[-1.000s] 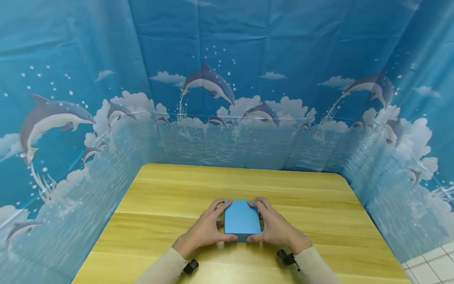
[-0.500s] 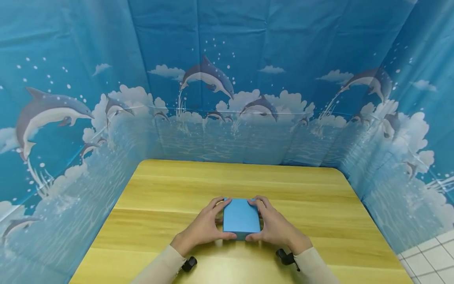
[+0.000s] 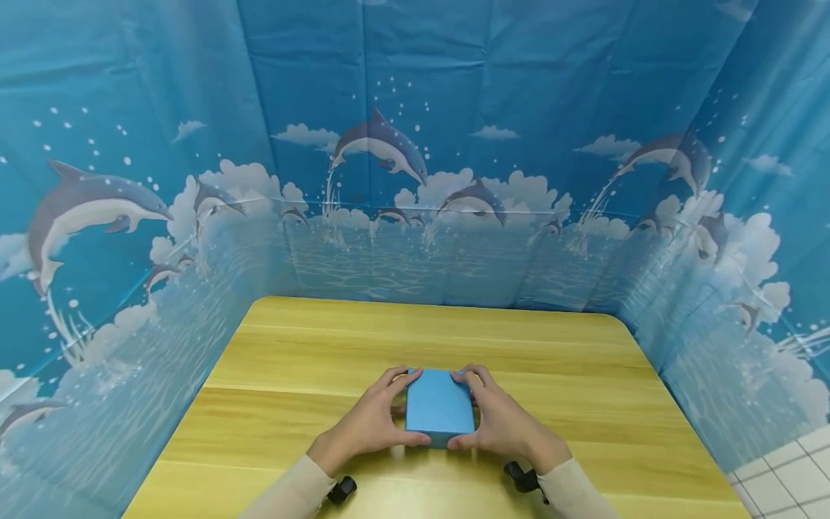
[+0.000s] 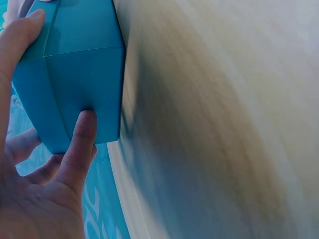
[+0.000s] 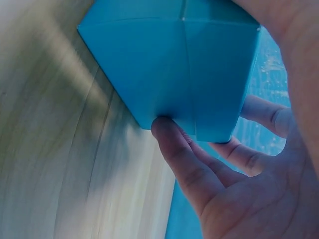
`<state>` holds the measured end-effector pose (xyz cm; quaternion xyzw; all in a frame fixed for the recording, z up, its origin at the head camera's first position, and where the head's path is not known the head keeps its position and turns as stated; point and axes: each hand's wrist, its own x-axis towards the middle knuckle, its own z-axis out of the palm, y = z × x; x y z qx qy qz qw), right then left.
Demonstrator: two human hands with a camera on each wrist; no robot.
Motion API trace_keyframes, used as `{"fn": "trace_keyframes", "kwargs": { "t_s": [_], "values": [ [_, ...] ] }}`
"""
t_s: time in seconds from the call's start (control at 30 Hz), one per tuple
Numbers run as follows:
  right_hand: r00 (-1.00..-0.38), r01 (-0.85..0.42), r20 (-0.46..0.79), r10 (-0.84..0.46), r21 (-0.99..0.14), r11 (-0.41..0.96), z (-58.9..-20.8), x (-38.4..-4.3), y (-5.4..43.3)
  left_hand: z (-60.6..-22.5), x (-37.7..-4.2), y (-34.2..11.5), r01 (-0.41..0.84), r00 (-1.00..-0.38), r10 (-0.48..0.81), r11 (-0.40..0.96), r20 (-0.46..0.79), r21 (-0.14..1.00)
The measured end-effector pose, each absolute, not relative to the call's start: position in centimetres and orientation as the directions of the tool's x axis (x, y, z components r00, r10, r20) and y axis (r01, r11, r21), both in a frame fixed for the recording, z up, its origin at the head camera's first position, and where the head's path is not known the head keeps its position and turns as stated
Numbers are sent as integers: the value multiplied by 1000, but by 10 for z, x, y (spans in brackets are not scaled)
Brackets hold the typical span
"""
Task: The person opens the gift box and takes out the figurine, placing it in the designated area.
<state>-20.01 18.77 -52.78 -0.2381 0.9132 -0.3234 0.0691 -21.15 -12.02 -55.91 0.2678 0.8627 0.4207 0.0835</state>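
Observation:
A blue box [image 3: 439, 400] with a plain top sits near the front middle of the table. My left hand [image 3: 369, 422] grips its left side, thumb at the near edge and fingers around the far corner. On the opposite side my right hand [image 3: 509, 422] holds it the same way. The left wrist view shows a seam running along the box [image 4: 84, 89], with one fingertip [image 4: 85, 119] against its end face. In the right wrist view, a finger [image 5: 167, 134] touches the other end face, and the thumb passes beyond the top of the frame.
The yellow wood-grain table [image 3: 428, 331] stretches out on all sides of the box. A blue curtain [image 3: 415, 259] printed with dolphins encloses its back and both sides. White floor tiles [image 3: 791, 476] show at the lower right.
The head view has shifted slightly. Both hands keep their hold on the box, which stays in the same place on the table.

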Motion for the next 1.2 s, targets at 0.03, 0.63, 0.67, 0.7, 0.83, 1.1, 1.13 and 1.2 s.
{"fn": "trace_keyframes", "kwargs": {
  "t_s": [0.03,0.63,0.67,0.7,0.83,1.1,1.13,1.2],
  "values": [
    [-879,-387,24,-477,-622,681,-528,-199,188,-559,-211,-120,392,-842,534,500,81,772],
    [-863,-404,16,-505,-622,671,-524,-189,192,-561,-204,-122,369,-836,544,465,69,805],
    [-861,-404,18,-509,-631,662,-525,-189,193,-561,-204,-123,370,-837,542,465,71,804],
    [-859,-406,19,-512,-636,656,-526,-189,195,-561,-204,-123,371,-837,542,465,73,804],
    [-855,-399,21,-518,-664,632,-530,-189,199,-560,-203,-123,372,-835,545,454,78,809],
    [-860,-385,16,-511,-678,626,-536,-191,206,-563,-203,-122,354,-824,562,416,69,838],
    [-861,-380,14,-508,-682,625,-536,-191,207,-563,-203,-122,350,-825,561,414,68,841],
    [-859,-387,21,-512,-682,621,-536,-192,206,-564,-203,-122,349,-829,555,418,69,839]
  ]
}}
